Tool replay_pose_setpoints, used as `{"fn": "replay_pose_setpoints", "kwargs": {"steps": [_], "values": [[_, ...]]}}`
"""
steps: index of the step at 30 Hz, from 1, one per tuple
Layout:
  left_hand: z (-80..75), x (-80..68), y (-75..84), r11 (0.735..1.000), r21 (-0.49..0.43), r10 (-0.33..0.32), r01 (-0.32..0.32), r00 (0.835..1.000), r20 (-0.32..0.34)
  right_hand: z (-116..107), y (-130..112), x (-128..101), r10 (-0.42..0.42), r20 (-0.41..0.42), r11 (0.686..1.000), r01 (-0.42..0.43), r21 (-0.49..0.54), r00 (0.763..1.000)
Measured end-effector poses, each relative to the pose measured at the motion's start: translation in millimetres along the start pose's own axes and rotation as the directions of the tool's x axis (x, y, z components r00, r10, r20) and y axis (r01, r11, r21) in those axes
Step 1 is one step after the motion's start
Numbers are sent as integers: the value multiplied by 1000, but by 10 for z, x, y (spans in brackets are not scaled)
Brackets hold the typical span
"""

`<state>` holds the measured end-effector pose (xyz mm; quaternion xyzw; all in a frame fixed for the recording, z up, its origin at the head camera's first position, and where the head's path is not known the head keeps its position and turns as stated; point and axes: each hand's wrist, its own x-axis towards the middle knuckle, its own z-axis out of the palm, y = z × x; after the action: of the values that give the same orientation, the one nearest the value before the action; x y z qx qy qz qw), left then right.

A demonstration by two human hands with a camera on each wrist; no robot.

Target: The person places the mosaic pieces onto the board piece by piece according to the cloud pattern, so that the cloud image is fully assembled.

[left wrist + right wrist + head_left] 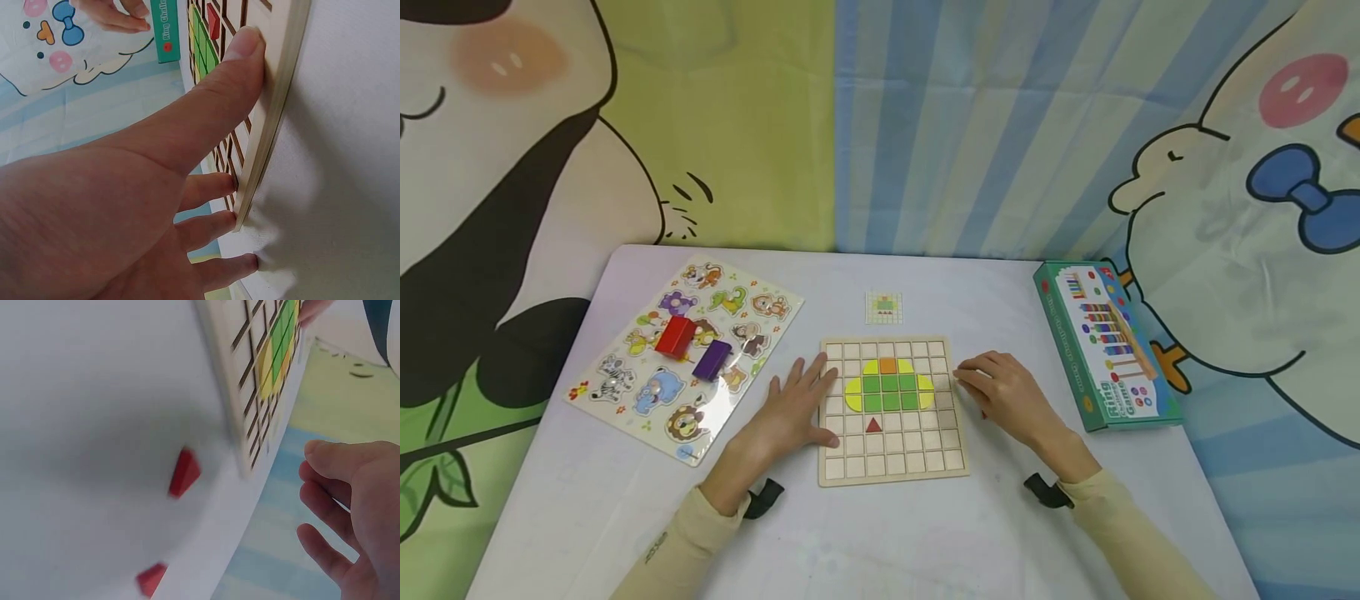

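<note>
Left hand (pixel 793 408) flat on grid board's (pixel 891 467) left edge, grip released. Right hand (pixel 1007 396) just right of board, fingers loosely curled, grasping nothing, near two red triangles (pixel 184 472) on counter (pixel 880 533).

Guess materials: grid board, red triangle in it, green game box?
Grid board: looks like pale unfinished wood or plywood, thick edge, matte. Red triangle: probably painted wood, flat opaque colour. Green game box: printed cardboard, slight sheen, folded corners.
</note>
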<state>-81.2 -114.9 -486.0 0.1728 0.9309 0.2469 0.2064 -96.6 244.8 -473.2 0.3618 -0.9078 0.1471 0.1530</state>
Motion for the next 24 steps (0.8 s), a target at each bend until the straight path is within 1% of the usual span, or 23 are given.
{"fn": "replay_pose_setpoints", "kwargs": {"steps": [3, 6, 12, 20, 24], "values": [[-2, 3, 0, 1000, -1, 2, -2, 1000, 1, -66, 125, -137, 44, -1, 999, -44, -22, 999], [-4, 3, 4, 1000, -3, 3, -3, 1000, -1, -126, 227, -289, 109, 8, 993, -108, -51, 994], [-3, -4, 7, 1000, -11, -1, 1, 1000, -2, -163, 355, -558, 243, 17, 962, -239, -129, 970], [2, -2, 6, 1000, -16, -5, 5, 1000, -6, -116, 383, -715, 342, 32, 930, -333, -157, 939], [-1, -1, 10, 1000, -20, -3, 3, 1000, -3, -92, 376, -744, 360, 33, 924, -351, -152, 932]]}}
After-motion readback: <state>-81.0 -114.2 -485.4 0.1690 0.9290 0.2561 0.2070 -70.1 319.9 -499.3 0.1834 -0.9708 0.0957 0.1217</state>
